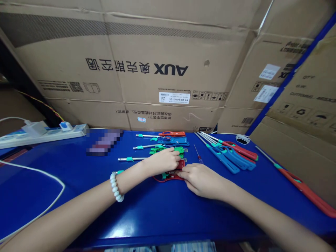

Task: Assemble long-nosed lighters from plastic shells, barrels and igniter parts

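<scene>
An opened red stick lighter (170, 177) lies nearest me on the blue table, its inner parts showing. My right hand (201, 180) has its fingers closed at the lighter's handle end, by a brownish clear part inside. My left hand (168, 161) is curled just above, its fingertips hidden beside a red handle piece (181, 163). Under and behind this hand lie green handle parts (154, 150). Farther back are an opened blue lighter (173, 141) and a red lighter (172, 134). A small screwdriver (198, 155) rests right of the hands.
Several red and blue stick lighters (228, 154) lie piled at the right, with another red lighter (301, 189) beyond. A power strip (76, 132) and white cable (56, 180) are at the left. Cardboard (147, 42) walls the table's back.
</scene>
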Action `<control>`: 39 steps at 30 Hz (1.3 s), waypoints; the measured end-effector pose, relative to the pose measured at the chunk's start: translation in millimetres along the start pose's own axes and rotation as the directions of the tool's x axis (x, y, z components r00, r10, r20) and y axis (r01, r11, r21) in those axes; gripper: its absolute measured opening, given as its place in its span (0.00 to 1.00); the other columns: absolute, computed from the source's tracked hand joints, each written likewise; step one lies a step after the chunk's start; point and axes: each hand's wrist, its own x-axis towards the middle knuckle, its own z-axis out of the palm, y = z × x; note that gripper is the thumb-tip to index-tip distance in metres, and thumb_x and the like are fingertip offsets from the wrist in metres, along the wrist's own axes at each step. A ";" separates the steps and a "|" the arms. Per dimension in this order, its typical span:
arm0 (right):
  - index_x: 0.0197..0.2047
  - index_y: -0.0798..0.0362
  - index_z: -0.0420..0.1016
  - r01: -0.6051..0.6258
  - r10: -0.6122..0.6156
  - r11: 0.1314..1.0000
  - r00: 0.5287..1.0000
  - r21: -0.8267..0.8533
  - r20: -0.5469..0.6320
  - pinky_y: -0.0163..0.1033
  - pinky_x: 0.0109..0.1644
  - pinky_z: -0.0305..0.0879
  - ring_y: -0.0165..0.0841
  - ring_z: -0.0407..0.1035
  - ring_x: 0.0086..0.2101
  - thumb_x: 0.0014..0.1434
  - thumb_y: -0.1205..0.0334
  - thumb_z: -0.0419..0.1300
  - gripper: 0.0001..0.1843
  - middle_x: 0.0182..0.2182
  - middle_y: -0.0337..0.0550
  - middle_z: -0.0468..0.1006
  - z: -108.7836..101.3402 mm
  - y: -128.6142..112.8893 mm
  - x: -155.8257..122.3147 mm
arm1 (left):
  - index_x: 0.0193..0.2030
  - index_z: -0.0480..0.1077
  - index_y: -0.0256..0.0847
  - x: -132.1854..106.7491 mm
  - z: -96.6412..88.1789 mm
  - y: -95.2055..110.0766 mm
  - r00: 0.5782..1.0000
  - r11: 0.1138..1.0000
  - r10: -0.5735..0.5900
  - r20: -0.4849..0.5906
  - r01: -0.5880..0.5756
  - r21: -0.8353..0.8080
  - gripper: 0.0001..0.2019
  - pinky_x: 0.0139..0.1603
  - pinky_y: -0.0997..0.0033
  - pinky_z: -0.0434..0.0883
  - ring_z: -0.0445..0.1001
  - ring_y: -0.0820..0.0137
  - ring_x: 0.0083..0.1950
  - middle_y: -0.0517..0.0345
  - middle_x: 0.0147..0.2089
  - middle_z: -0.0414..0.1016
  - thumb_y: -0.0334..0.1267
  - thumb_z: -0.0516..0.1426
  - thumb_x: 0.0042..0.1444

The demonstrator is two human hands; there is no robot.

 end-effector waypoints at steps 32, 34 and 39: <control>0.49 0.60 0.72 0.011 -0.009 0.996 0.999 -0.083 0.036 0.42 0.42 0.63 0.39 0.72 0.37 0.60 0.69 0.50 0.17 0.39 0.50 0.78 1.4 -4.3 -1.8 | 0.18 0.70 0.38 19.1 -6.5 -3.2 0.996 0.996 0.087 0.021 -0.088 0.033 0.12 0.31 0.66 0.58 0.71 0.64 0.33 0.52 0.25 0.77 0.31 0.64 0.49; 0.50 0.60 0.72 0.018 -0.014 0.996 0.999 -0.084 0.039 0.42 0.41 0.63 0.39 0.72 0.37 0.60 0.69 0.50 0.17 0.38 0.50 0.78 1.6 -4.2 -1.9 | 0.19 0.71 0.38 18.7 -6.2 -5.3 0.995 0.995 0.098 0.033 -0.098 0.023 0.11 0.30 0.66 0.58 0.71 0.64 0.33 0.51 0.25 0.77 0.31 0.64 0.50; 0.50 0.60 0.71 0.023 -0.020 0.997 0.999 -0.079 0.035 0.42 0.41 0.63 0.39 0.71 0.36 0.61 0.69 0.49 0.17 0.37 0.50 0.77 2.0 -4.2 -1.7 | 0.21 0.72 0.37 19.5 -1.8 -8.9 0.991 0.993 0.120 0.064 -0.120 -0.003 0.08 0.30 0.65 0.60 0.72 0.62 0.33 0.50 0.26 0.77 0.33 0.65 0.47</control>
